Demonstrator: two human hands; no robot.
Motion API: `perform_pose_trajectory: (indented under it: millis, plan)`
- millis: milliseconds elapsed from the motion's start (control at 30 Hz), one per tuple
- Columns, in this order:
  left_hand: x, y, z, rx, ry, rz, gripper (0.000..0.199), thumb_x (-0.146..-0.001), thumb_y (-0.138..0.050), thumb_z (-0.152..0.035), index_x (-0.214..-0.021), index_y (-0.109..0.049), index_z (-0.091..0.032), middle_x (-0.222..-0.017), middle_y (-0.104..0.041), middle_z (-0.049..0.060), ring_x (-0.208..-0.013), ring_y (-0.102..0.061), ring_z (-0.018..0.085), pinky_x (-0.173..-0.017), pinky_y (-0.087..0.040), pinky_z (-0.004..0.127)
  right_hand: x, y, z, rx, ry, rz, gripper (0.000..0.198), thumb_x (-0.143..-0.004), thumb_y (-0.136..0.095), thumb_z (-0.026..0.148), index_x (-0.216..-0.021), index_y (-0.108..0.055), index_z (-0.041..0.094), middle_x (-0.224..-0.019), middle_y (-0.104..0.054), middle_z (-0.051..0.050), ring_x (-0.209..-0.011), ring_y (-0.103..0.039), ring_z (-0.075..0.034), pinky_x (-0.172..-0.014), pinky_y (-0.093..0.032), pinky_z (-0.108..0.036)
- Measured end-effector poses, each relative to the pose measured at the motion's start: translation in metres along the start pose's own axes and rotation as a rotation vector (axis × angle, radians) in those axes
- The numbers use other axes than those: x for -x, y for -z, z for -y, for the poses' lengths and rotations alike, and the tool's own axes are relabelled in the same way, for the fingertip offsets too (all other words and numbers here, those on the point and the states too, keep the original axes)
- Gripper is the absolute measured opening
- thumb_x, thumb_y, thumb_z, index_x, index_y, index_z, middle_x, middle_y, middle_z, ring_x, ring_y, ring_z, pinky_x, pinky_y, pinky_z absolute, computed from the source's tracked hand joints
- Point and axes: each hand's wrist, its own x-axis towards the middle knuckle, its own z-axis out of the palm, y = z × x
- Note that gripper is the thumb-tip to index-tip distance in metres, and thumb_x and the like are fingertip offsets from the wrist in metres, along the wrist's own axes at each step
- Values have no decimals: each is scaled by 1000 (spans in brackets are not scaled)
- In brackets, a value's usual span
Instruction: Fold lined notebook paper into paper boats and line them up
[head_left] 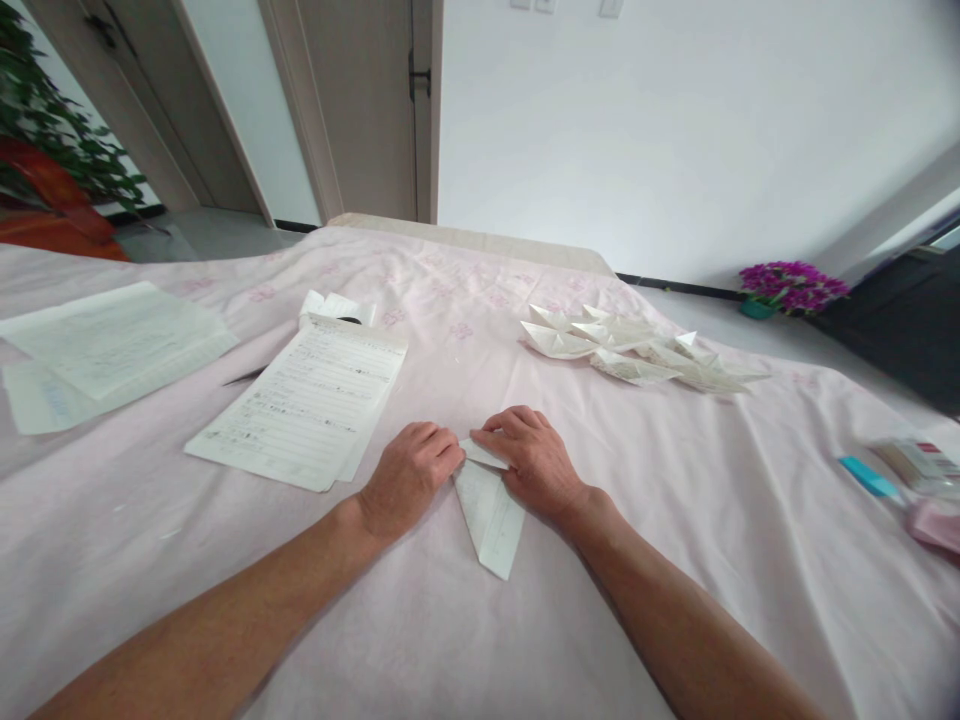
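A partly folded piece of white paper (491, 515) lies on the pink cloth, its narrow end pointing toward me. My left hand (416, 470) pinches its far left corner with curled fingers. At the far right edge, my right hand (529, 460) grips the same paper, thumb and fingers closed on a folded flap. The fingers hide part of the top fold. To the left of my hands rest several handwritten sheets (307, 400) in a stack. Beyond them to the right sits a group of folded paper boats (630, 350).
More loose sheets (120, 340) lie at the far left. Scissors (246, 377) stick out from under the handwritten stack. At the right edge are a blue object (868, 477), a clear-wrapped pack (919, 465) and a pink item (937, 525). Purple flowers (795, 285) stand on the floor.
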Motion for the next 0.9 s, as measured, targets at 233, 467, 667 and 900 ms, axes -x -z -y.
perform_pose_trajectory:
  millis: [233, 467, 667, 900]
  plan:
    - [-1, 4, -5, -92, 3, 34, 17, -92, -54, -14, -79, -64, -18, -77, -60, 3, -78, -53, 20, -74, -42, 36, 9, -1, -5, 83, 0, -95, 37, -79, -57, 4, -101, -74, 30, -98, -67, -4, -88, -48, -21, -75, -36, -35]
    - [-1, 11, -11, -159, 18, 55, 14, -90, -55, -14, -80, -64, -19, -75, -60, 3, -78, -54, 22, -84, -43, 42, 7, -3, -4, 37, -5, -47, 34, -85, -54, 4, -99, -74, 27, -91, -64, -4, -85, -49, -19, -72, -39, -30]
    - [0, 11, -14, -175, 16, 44, 19, -90, -51, -9, -87, -68, -18, -73, -63, 4, -76, -57, 20, -103, -38, 51, 8, -4, 0, 43, -4, -32, 34, -85, -52, 2, -97, -73, 26, -92, -64, -4, -85, -49, -19, -72, -40, -30]
    - [-4, 15, -25, -228, 45, 71, 18, -92, -52, -15, -96, -69, -13, -69, -61, 2, -69, -57, 18, -114, -29, 56, 7, -5, 2, 21, -11, -50, 34, -83, -53, 1, -96, -73, 25, -91, -63, -4, -86, -50, -18, -74, -41, -29]
